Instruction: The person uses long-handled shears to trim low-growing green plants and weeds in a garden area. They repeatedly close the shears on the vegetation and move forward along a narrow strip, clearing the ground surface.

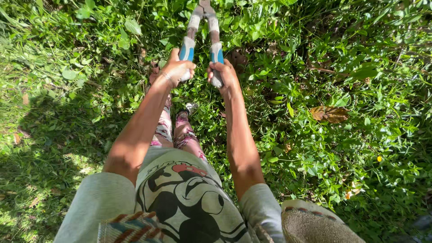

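Long-handled garden shears (pixel 203 27) with blue-and-white grips point away from me into the leafy weeds at the top of the view. My left hand (pixel 176 69) is closed around the left grip, a thin bracelet on its wrist. My right hand (pixel 222 74) is closed around the right grip. The two handles stand close together. The blades run past the top edge and are hidden.
Dense green weeds and grass (pixel 324 90) cover the ground all around. A dry brown leaf (pixel 330 114) lies to the right. My patterned trouser legs (pixel 177 132) stand below the hands. A woven bag (pixel 312 222) hangs at lower right. Shade covers the left.
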